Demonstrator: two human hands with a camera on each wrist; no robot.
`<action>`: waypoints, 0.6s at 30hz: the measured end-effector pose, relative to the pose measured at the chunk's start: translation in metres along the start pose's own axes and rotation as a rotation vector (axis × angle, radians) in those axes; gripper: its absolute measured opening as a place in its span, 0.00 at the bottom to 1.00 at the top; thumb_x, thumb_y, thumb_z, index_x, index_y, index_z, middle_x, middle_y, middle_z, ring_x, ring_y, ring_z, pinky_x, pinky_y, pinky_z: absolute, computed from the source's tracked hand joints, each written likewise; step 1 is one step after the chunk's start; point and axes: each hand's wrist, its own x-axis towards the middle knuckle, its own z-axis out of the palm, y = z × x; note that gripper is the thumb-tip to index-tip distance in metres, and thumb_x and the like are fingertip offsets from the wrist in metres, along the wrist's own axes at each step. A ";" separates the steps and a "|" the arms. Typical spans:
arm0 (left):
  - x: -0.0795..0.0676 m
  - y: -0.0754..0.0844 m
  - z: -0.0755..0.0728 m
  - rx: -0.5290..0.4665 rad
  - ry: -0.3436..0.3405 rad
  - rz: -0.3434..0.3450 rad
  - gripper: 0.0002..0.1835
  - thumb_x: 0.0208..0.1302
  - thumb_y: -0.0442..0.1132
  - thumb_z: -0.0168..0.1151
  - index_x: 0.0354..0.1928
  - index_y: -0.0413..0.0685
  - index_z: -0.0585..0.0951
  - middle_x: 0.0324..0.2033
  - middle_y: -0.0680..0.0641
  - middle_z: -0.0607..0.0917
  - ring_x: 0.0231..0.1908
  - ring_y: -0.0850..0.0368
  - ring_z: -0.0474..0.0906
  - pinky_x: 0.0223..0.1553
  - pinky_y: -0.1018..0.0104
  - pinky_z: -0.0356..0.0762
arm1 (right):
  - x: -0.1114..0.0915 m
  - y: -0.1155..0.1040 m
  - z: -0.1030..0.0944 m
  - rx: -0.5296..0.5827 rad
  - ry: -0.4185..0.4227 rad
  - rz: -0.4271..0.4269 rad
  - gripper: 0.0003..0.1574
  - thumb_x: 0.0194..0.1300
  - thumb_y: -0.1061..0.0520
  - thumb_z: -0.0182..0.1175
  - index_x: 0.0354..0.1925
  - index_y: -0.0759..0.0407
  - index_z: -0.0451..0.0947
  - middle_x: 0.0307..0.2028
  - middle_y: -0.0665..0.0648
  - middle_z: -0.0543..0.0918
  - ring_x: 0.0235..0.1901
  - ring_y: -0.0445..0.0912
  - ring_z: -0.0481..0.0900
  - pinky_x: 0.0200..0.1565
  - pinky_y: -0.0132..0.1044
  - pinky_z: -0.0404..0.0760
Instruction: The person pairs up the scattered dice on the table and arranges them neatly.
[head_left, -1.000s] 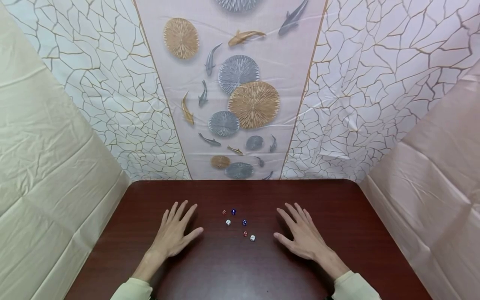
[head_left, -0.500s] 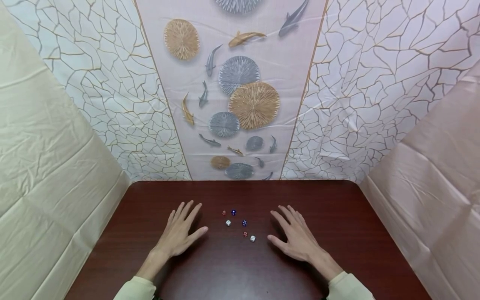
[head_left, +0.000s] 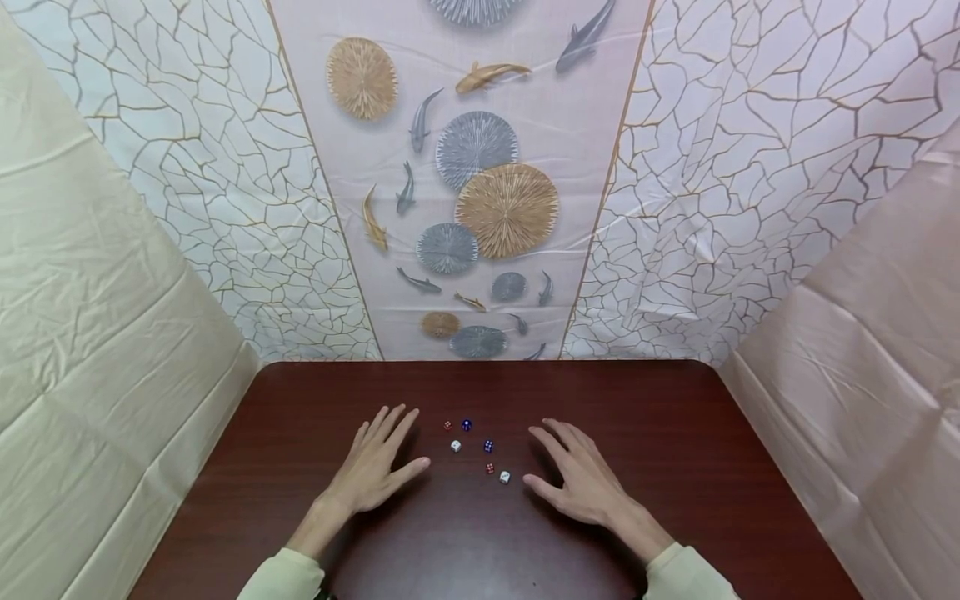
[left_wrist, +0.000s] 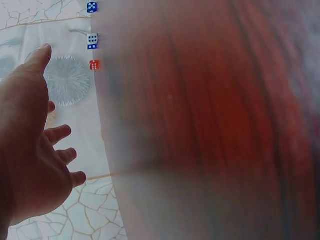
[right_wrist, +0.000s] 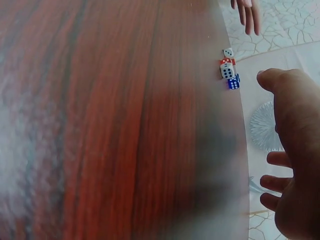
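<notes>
Several small dice lie scattered on the table between my two hands. In the head view a red die [head_left: 447,425] and a blue die [head_left: 467,425] sit farthest back, with a white die [head_left: 455,446] just in front. To the right of these are a second blue die [head_left: 488,446], a second red die [head_left: 490,468] and a second white die [head_left: 505,477]. My left hand [head_left: 375,467], fingers spread and holding nothing, is left of the dice. On the right, my right hand [head_left: 577,473] has its thumb pointing toward the nearer white die, and its fingers are loosely extended and hold nothing.
The dark red-brown wooden table [head_left: 450,542] has a glossy top. A patterned cloth [head_left: 480,321] with fish and round motifs hangs behind its far edge. Plain beige cloth walls [head_left: 120,400] close in both sides.
Both hands have moved inward toward the dice, the left hand rightward and the right hand leftward and slightly nearer the front. The dice have stayed in place.
</notes>
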 end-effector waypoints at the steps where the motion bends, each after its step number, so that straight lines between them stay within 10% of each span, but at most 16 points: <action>1: 0.001 0.001 0.000 -0.008 -0.003 0.008 0.46 0.80 0.65 0.64 0.90 0.53 0.63 0.87 0.35 0.66 0.88 0.26 0.57 0.82 0.18 0.57 | 0.000 -0.001 0.000 0.002 -0.002 -0.001 0.50 0.70 0.35 0.76 0.81 0.53 0.75 0.77 0.68 0.78 0.76 0.71 0.76 0.75 0.73 0.75; 18: 0.015 0.011 0.007 -0.077 -0.038 0.093 0.41 0.81 0.58 0.69 0.86 0.48 0.70 0.81 0.34 0.75 0.85 0.28 0.65 0.80 0.22 0.65 | 0.003 -0.015 0.007 0.054 -0.048 0.011 0.47 0.68 0.36 0.78 0.76 0.54 0.80 0.71 0.61 0.83 0.72 0.64 0.79 0.72 0.69 0.79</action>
